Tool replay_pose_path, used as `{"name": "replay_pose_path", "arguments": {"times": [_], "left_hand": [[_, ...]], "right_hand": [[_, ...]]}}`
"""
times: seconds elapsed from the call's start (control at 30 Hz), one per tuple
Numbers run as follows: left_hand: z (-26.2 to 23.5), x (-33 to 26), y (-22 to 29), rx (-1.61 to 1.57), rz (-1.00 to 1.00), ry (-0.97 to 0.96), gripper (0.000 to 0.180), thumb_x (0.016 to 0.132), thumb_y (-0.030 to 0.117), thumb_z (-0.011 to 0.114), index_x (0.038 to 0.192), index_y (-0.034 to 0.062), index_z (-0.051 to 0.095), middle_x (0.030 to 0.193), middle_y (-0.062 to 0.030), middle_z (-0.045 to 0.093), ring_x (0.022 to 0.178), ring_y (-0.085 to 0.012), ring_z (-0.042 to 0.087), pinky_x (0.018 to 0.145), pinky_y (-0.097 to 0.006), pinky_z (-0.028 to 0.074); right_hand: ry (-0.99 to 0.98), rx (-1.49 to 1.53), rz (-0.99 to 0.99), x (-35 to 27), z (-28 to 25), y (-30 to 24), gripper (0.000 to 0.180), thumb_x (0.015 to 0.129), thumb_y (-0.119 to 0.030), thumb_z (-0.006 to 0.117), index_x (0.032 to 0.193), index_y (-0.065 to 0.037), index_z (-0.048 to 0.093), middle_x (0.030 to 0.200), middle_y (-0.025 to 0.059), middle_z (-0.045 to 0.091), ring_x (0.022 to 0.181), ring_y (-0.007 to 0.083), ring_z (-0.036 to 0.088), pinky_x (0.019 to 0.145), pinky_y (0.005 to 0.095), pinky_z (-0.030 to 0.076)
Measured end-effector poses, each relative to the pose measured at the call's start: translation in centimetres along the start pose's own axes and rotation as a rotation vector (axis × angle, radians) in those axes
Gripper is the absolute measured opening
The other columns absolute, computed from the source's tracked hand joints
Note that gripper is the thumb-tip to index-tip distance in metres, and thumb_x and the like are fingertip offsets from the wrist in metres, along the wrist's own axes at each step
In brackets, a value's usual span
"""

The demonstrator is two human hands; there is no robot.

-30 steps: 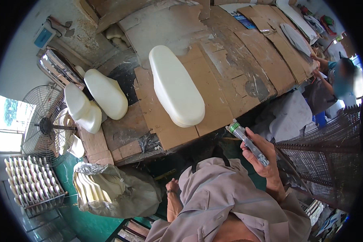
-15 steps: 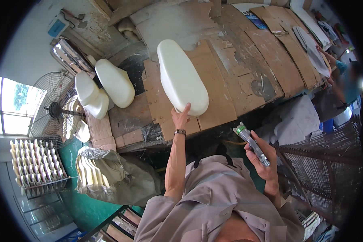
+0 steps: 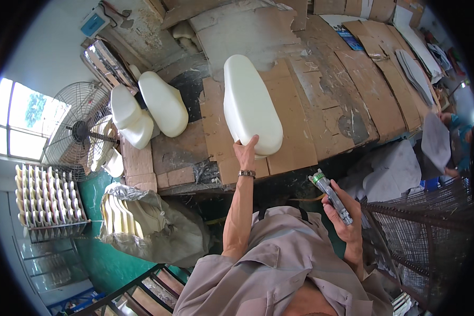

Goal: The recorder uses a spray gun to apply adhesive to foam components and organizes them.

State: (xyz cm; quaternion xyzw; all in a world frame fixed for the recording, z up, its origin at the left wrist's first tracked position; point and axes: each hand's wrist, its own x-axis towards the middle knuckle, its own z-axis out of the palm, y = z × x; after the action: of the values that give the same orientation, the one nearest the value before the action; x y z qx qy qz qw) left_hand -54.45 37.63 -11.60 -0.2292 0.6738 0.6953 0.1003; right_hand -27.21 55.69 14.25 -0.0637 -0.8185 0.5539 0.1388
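A long cream-white moulded piece (image 3: 254, 108) with rounded ends lies on the cardboard-covered table, its far end pointing away from me. My left hand (image 3: 246, 150) grips its near end, thumb on the top face and fingers going under the edge, where they are hidden. In my right hand (image 3: 345, 208) is a slim grey cylindrical tool (image 3: 332, 196) with a green collar, held off the table edge and apart from the piece. The tool's head points up and left. Its exact kind is unclear.
Similar cream pieces (image 3: 164, 105) rest at the table's left, beside a large fan (image 3: 79, 131). A sack (image 3: 179, 237) of curved pieces stands below, near a loaded rack (image 3: 50, 200). At right are a dark mesh panel (image 3: 432, 221) and a person holding a pale flat piece (image 3: 436, 142).
The view has shifted, moving the scene rightward. The moulded piece has turned slightly under my left hand. The person at right has brought a pale flat piece away from the table.
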Motion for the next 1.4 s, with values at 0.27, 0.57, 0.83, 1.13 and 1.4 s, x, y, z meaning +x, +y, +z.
{"name": "replay_pose_path", "arguments": {"times": [0.27, 0.57, 0.83, 1.13, 1.4], "left_hand": [[-1.4, -0.1, -1.1, -0.665, 0.002, -0.317, 0.059, 0.082, 0.002, 0.078, 0.132, -0.0015, 0.047, 0.124, -0.0116, 0.06, 0.115, -0.0242, 0.06, 0.101, -0.041, 0.051], [-5.2, 0.2, -4.7, -0.59, -0.115, -0.427, 0.053, 0.086, 0.001, 0.075, 0.131, -0.0037, 0.047, 0.124, -0.0125, 0.062, 0.114, -0.0235, 0.062, 0.103, -0.038, 0.052], [-5.4, 0.7, -4.9, -0.556, -0.091, -0.345, 0.064, 0.087, 0.012, 0.08, 0.135, -0.0033, 0.04, 0.127, -0.0154, 0.06, 0.114, -0.025, 0.062, 0.097, -0.04, 0.056], [-7.4, -2.7, -4.3, -0.298, -0.114, -0.255, 0.065, 0.093, 0.029, 0.075, 0.137, -0.0022, 0.04, 0.117, -0.0158, 0.062, 0.095, -0.0251, 0.069, 0.081, -0.039, 0.064], [-15.2, -5.4, -9.2, -0.065, -0.289, -0.248, 0.04, 0.097, 0.028, 0.07, 0.121, -0.0008, 0.056, 0.098, -0.0104, 0.067, 0.086, -0.0216, 0.07, 0.08, -0.039, 0.063]], "right_hand": [[0.003, -0.026, 0.025, 0.4, 0.3, -0.1, 0.046, 0.091, -0.002, 0.067, 0.135, 0.005, 0.056, 0.096, 0.0155, 0.068, 0.082, 0.0224, 0.07, 0.074, 0.0319, 0.055], [-0.031, -0.048, 0.0, 1.5, 0.5, -0.5, 0.051, 0.088, 0.0, 0.068, 0.136, 0.006, 0.055, 0.093, 0.0164, 0.065, 0.075, 0.024, 0.065, 0.071, 0.0321, 0.052], [-0.075, -0.037, -0.011, 2.5, 1.5, -1.6, 0.056, 0.085, 0.002, 0.07, 0.138, 0.005, 0.054, 0.096, 0.0174, 0.064, 0.077, 0.0268, 0.064, 0.073, 0.0324, 0.052], [0.061, -0.109, -0.064, 2.3, 0.8, -2.3, 0.056, 0.083, 0.003, 0.071, 0.137, 0.005, 0.055, 0.095, 0.0167, 0.064, 0.078, 0.025, 0.064, 0.07, 0.0296, 0.052], [0.1, -0.138, -0.057, 0.7, -0.9, -2.7, 0.047, 0.086, -0.007, 0.072, 0.129, 0.009, 0.06, 0.09, 0.0147, 0.066, 0.076, 0.0202, 0.064, 0.072, 0.03, 0.051]]}}
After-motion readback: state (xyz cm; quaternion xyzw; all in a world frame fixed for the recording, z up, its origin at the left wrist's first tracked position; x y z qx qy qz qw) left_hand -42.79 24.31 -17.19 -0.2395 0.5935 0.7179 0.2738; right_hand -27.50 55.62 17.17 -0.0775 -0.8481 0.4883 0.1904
